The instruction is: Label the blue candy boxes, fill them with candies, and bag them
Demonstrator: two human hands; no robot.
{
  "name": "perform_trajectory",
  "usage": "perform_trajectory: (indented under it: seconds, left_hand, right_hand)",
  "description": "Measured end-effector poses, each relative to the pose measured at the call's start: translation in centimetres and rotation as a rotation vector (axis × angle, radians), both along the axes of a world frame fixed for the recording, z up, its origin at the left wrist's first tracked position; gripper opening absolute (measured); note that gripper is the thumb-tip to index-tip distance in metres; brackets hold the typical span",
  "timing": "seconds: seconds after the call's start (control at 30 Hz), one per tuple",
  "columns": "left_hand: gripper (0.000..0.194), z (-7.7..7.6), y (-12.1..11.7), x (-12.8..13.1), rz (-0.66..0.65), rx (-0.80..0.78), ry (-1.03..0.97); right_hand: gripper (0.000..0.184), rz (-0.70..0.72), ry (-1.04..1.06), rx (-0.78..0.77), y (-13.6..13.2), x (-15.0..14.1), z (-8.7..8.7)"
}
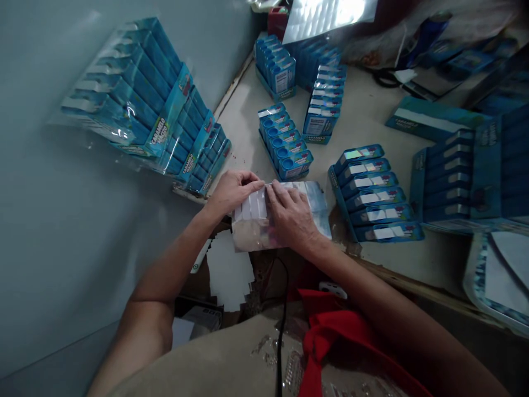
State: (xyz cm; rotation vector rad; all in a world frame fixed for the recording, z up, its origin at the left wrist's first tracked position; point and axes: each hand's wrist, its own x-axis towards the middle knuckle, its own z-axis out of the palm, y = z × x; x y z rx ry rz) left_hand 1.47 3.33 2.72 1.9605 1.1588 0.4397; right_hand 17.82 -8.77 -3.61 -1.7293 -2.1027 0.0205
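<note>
In the head view, a glossy sheet of stickers with pale strips on it lies at the table's front edge, its near part hanging over. My left hand is closed at the sheet's upper edge, thumb and forefinger pinched at a white strip. Across the middle of the sheet rests my right hand, gripping it with the fingertips close to the left hand's; its thumb is hidden. Just beyond the hands stands a display tray of blue boxes with round blue marks. To the right, another tray of blue boxes carries shiny white strips.
Wrapped blue cartons are stacked against the wall at left. More filled trays stand at the back, near black-handled scissors. Blue cartons fill the right side. White paper pieces lie below the table edge.
</note>
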Motion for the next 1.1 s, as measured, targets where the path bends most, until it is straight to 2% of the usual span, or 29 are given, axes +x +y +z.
perform_trajectory:
  seconds: [0.17,0.3,0.4,0.53,0.63,0.7,0.8,0.87,1.0,1.07,1.1]
  left_hand:
    - [0.032,-0.8,-0.1,-0.6,0.011,-0.057,-0.026]
    - [0.034,-1.0,0.0,-1.0,0.021,-0.053,-0.018]
    - [0.03,-1.9,0.3,-1.0,0.032,-0.034,-0.008]
    - [0.018,-5.0,0.9,-0.6,0.04,0.01,-0.004]
    - [0.012,-7.9,1.3,0.2,0.092,0.172,0.032]
    - [0.007,-8.9,1.3,0.8,0.154,0.313,0.07]
    - [0.021,-8.3,1.0,1.2,0.288,0.445,0.031]
    - [0.029,-6.8,0.5,1.2,0.336,0.385,-0.09]
    - [0.069,-4.1,-1.0,1.4,0.213,-0.096,-0.405]
    - [0.07,-3.5,-1.6,1.9,0.156,-0.287,-0.524]
    - [0.067,-3.4,-1.8,2.2,0.155,-0.334,-0.566]
  right_hand:
    - [0.049,0.04,0.036,0.018,-0.8,0.5,-0.5]
    - [0.034,0.034,0.057,0.039,-0.8,0.9,0.4]
    - [0.032,-0.002,0.059,0.024,-0.9,0.9,1.3]
    - [0.02,-0.05,0.158,-0.055,-1.3,1.6,3.2]
    - [0.008,-0.129,0.327,-0.145,-0.9,3.4,6.2]
    - [0.013,-0.141,0.462,-0.218,-0.1,4.9,8.6]
    - [0.021,-0.107,0.66,-0.364,2.2,6.8,11.3]
    - [0.022,-0.099,0.743,-0.429,4.0,7.5,12.0]
    - [0.022,-0.086,0.842,-0.464,6.6,8.2,11.6]
    - [0.026,-0.084,0.863,-0.459,7.3,8.3,11.4]
    - [0.028,-0.083,0.866,-0.453,7.4,8.4,11.3]
